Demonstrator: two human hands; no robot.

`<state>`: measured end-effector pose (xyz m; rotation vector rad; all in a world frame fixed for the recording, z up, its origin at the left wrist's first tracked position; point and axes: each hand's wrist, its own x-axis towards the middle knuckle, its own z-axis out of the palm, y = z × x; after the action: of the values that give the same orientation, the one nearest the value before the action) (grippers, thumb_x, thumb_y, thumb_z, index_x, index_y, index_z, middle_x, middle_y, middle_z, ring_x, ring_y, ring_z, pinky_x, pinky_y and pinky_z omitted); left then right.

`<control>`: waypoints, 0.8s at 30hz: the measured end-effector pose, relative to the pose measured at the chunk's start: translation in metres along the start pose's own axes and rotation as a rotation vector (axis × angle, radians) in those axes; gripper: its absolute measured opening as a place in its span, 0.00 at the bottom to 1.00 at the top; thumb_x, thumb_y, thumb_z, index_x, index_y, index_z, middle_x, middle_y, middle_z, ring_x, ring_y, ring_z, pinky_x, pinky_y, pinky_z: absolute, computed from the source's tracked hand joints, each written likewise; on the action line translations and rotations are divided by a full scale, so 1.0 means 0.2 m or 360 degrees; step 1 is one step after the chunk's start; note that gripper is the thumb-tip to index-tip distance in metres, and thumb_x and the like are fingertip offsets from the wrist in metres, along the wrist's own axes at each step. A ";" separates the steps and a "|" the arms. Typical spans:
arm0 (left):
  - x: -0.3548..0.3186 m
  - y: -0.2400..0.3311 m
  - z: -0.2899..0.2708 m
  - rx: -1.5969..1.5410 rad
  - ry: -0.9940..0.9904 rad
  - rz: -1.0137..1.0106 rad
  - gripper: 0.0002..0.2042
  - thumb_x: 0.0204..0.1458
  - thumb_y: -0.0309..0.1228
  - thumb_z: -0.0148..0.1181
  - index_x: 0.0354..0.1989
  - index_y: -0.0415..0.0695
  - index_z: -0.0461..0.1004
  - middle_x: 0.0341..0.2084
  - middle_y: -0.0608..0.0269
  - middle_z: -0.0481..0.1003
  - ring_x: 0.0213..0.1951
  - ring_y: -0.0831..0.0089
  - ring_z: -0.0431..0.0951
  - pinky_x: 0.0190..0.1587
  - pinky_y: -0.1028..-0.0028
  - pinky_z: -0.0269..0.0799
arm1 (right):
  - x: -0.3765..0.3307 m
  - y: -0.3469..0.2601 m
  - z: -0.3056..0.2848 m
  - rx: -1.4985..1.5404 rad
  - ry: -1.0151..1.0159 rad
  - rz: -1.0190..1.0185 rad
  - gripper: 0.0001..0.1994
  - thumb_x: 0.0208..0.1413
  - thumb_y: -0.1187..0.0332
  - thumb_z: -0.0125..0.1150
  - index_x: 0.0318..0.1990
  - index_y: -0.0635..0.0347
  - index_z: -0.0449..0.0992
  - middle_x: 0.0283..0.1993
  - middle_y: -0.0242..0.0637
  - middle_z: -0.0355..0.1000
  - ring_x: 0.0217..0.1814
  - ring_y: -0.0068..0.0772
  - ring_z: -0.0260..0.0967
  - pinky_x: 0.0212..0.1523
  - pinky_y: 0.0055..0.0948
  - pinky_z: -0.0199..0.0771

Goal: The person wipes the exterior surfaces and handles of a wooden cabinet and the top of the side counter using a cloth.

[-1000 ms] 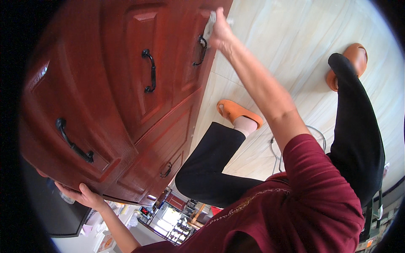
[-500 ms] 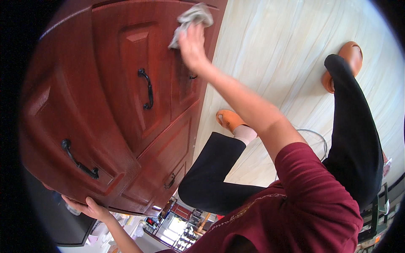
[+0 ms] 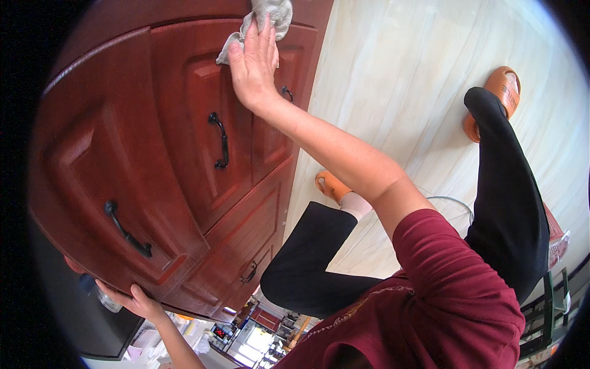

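Note:
My right hand (image 3: pixel 255 71) presses a light grey cloth (image 3: pixel 279 17) against the upper part of a dark red wooden cabinet (image 3: pixel 175 92). Its fingers lie over the cloth, and part of the cloth bunches out past the fingertips. At the cabinet's lower left edge rests my left hand (image 3: pixel 140 302), thumb apart and fingers stretched along the edge; it holds no loose thing. Black handles are fixed to the panels: a middle handle (image 3: pixel 219 140) below the right hand and a lower left handle (image 3: pixel 126 229) above the left hand.
Pale floor (image 3: pixel 393 67) with a wood-like grain lies to the right. My black-trousered legs are bent, with orange slippers (image 3: pixel 504 92) on the feet. A thin grey cable (image 3: pixel 458 202) curves by the knee. A dark surface (image 3: pixel 67 307) and white items (image 3: pixel 150 338) are near my left hand.
My right hand with the cloth has moved left and slightly up across the cabinet. My left hand stays at the cabinet's edge. The view has shifted a little.

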<state>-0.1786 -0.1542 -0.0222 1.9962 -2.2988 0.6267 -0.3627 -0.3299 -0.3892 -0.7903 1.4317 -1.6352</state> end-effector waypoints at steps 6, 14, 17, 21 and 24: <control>0.01 0.03 -0.01 -0.0039 -0.0016 0.0017 0.31 0.55 0.44 0.44 0.65 0.46 0.47 0.64 0.54 0.48 0.64 0.58 0.49 0.64 0.62 0.42 | 0.13 0.55 -0.11 -0.0180 -0.0053 0.0692 0.30 0.58 0.56 0.38 0.62 0.69 0.48 0.67 0.56 0.38 0.69 0.59 0.35 0.65 0.49 0.37; 0.01 0.00 0.00 -0.0003 -0.0013 -0.0020 0.31 0.54 0.44 0.45 0.65 0.47 0.46 0.64 0.54 0.48 0.64 0.57 0.49 0.64 0.62 0.42 | -0.40 0.45 -0.12 -0.0585 -0.0322 0.0451 0.26 0.56 0.57 0.47 0.52 0.73 0.58 0.52 0.61 0.56 0.55 0.59 0.55 0.54 0.49 0.55; 0.01 0.00 -0.01 -0.0022 -0.0024 -0.0021 0.31 0.55 0.43 0.45 0.65 0.45 0.46 0.64 0.54 0.48 0.64 0.57 0.49 0.64 0.62 0.42 | -0.38 0.49 -0.25 -0.0430 -0.0292 0.0326 0.21 0.52 0.63 0.53 0.49 0.67 0.60 0.44 0.60 0.66 0.45 0.59 0.66 0.47 0.49 0.65; 0.01 0.02 0.01 -0.0019 -0.0013 -0.0003 0.30 0.55 0.42 0.44 0.65 0.44 0.46 0.64 0.53 0.48 0.64 0.57 0.49 0.64 0.63 0.42 | -0.06 0.72 -0.37 -0.0069 -0.0150 0.0230 0.25 0.53 0.64 0.53 0.54 0.64 0.52 0.45 0.59 0.68 0.47 0.57 0.68 0.47 0.43 0.68; 0.00 0.02 0.01 -0.0064 0.0011 -0.0032 0.30 0.55 0.42 0.43 0.65 0.43 0.46 0.64 0.52 0.48 0.64 0.57 0.50 0.64 0.63 0.43 | 0.11 0.70 -0.37 0.0699 -0.0091 0.0819 0.26 0.51 0.61 0.57 0.52 0.64 0.55 0.47 0.44 0.66 0.46 0.34 0.66 0.47 0.32 0.67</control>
<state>-0.1829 -0.1547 -0.0246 1.9940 -2.2658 0.5799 -0.4128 -0.3188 -0.5409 -0.1911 1.0612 -1.4264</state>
